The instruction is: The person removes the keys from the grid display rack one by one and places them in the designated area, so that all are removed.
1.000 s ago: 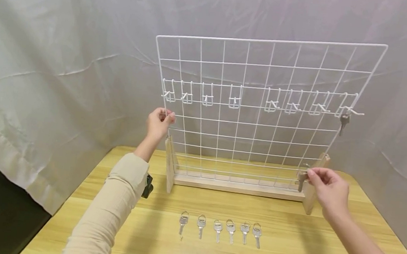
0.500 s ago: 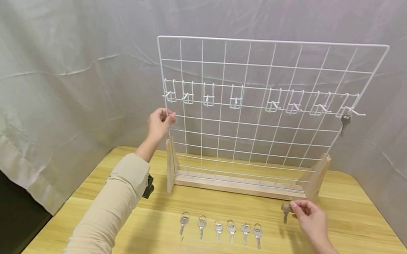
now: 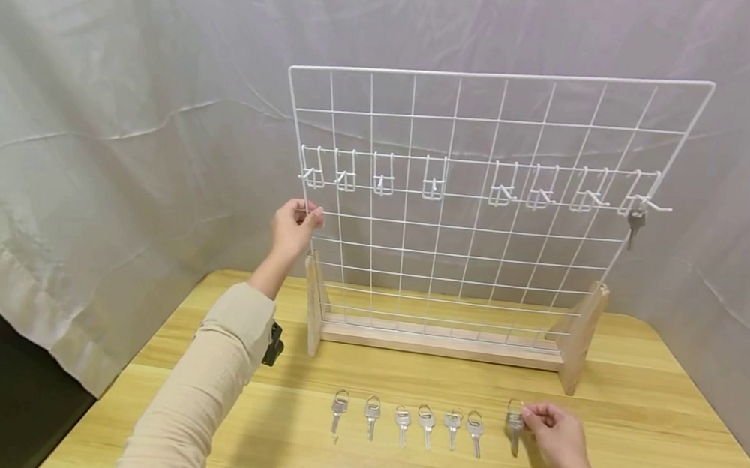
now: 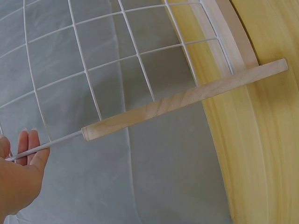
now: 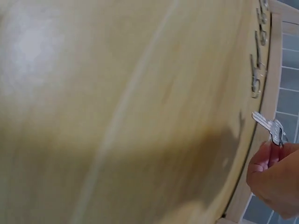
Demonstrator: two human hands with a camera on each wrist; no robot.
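My left hand (image 3: 292,230) grips the left side wire of a white wire grid (image 3: 420,223); the left wrist view shows the fingers (image 4: 36,151) around that wire. Low over the table at the right, my right hand (image 3: 558,432) pinches a silver key (image 3: 515,421) with a ring on it. In the right wrist view this key (image 5: 268,123) points away from the fingertips. To its left, several keys with rings, such as one key (image 3: 474,428), lie in a row on the table. Another key (image 3: 635,223) hangs on the grid's rightmost hook.
The grid stands in a wooden base (image 3: 439,343) with an upright (image 3: 583,341) at each end. Several white hooks, such as one hook (image 3: 434,183), stick out from the grid. The wooden table (image 3: 652,456) is backed by grey cloth (image 3: 154,130).
My right hand has moved down from beside the grid's lower right corner toward the table, carrying the key to the right of the row. My left hand has stayed on the grid.
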